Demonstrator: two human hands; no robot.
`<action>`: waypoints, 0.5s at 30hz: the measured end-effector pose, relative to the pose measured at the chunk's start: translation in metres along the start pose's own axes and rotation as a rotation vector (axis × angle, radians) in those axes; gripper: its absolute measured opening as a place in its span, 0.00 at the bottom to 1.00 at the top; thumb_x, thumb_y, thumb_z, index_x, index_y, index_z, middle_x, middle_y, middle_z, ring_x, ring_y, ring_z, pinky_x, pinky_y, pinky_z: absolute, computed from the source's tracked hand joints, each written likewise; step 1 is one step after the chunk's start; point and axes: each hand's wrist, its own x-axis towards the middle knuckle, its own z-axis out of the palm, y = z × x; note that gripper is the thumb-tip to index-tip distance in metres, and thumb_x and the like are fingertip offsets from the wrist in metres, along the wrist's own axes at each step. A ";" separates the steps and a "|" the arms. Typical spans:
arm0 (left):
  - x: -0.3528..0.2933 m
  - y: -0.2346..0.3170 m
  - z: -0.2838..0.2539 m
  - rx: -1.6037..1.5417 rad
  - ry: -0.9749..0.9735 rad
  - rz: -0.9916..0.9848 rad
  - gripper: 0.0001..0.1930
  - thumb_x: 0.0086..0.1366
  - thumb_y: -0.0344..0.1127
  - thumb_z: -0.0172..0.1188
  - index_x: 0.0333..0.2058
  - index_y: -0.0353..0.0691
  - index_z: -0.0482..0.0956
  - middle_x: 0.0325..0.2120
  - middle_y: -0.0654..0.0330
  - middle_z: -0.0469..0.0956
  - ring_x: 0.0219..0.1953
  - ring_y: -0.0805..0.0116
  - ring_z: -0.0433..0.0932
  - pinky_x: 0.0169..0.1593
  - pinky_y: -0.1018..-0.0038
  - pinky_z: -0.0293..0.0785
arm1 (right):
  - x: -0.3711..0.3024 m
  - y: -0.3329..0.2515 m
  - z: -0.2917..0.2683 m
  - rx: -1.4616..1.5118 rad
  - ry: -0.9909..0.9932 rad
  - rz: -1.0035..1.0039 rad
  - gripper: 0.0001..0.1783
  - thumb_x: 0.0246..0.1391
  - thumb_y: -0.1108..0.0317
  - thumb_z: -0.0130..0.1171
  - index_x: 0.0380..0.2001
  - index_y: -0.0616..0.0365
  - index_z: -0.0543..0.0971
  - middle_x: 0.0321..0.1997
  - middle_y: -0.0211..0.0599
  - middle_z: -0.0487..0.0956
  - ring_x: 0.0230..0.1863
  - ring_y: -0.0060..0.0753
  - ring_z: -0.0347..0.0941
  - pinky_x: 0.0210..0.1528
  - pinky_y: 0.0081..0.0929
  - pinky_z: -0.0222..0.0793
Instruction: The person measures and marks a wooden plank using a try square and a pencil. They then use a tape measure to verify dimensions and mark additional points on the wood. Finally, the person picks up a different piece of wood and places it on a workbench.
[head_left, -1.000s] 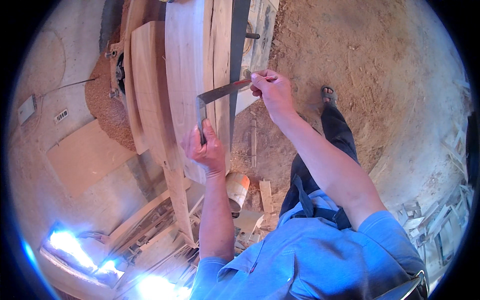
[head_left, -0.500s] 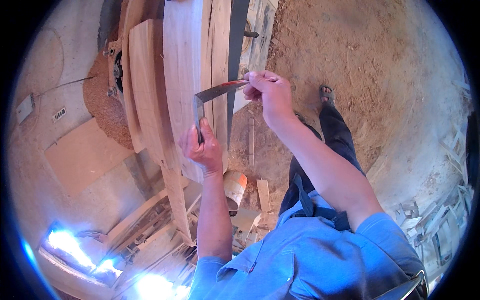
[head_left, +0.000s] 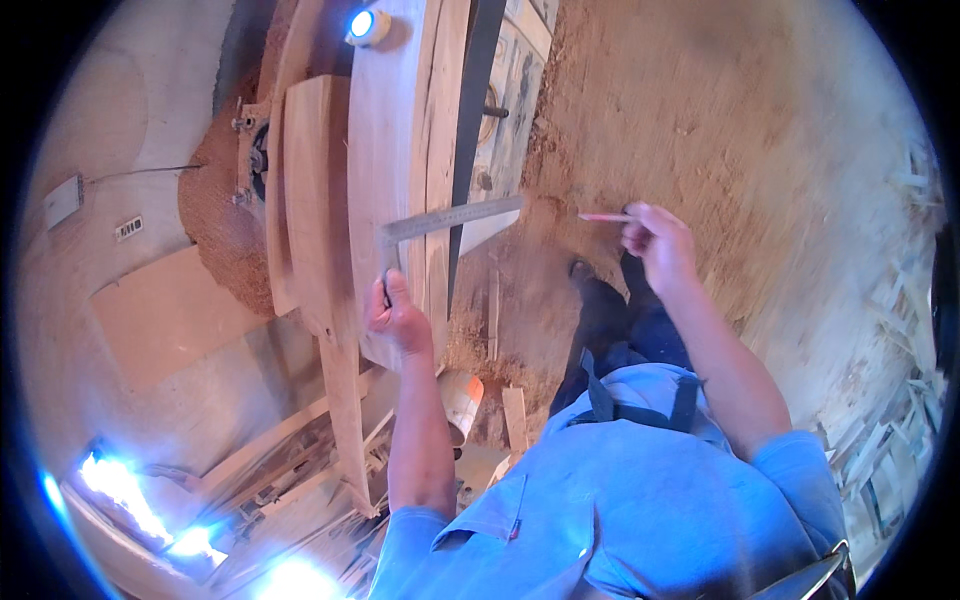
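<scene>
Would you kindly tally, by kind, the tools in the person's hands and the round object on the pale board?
Metal square, in the left hand: 1
Red pencil, in the right hand: 1
Bright-faced round object: 1
Total: 3

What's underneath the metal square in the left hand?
Pale boards and a dark strip show beside the metal square; surfaces directly beneath it, and behind the left hand, are hidden.

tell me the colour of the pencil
The pencil in the right hand looks pinkish red, slightly blurred; best seen in the head view.
</scene>
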 end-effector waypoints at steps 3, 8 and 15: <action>0.000 0.024 -0.014 -0.201 0.112 -0.267 0.15 0.70 0.39 0.58 0.24 0.40 0.75 0.19 0.68 0.67 0.22 0.75 0.64 0.28 0.72 0.60 | -0.014 -0.023 -0.084 -0.067 0.162 -0.019 0.14 0.61 0.57 0.56 0.31 0.57 0.80 0.19 0.29 0.74 0.19 0.23 0.69 0.22 0.23 0.61; 0.021 0.025 -0.035 -0.682 0.342 -0.721 0.16 0.72 0.44 0.53 0.28 0.40 0.72 0.20 0.65 0.66 0.19 0.73 0.63 0.27 0.70 0.66 | -0.026 -0.073 -0.157 0.114 0.285 0.038 0.20 0.66 0.50 0.51 0.27 0.54 0.76 0.18 0.27 0.71 0.17 0.26 0.67 0.21 0.25 0.60; 0.046 -0.002 -0.057 -0.623 0.100 -0.963 0.14 0.70 0.41 0.55 0.26 0.40 0.72 0.18 0.64 0.66 0.15 0.71 0.66 0.22 0.69 0.68 | -0.004 -0.111 -0.053 -0.315 -0.092 -0.122 0.25 0.68 0.48 0.46 0.43 0.60 0.81 0.36 0.37 0.82 0.38 0.28 0.76 0.37 0.27 0.71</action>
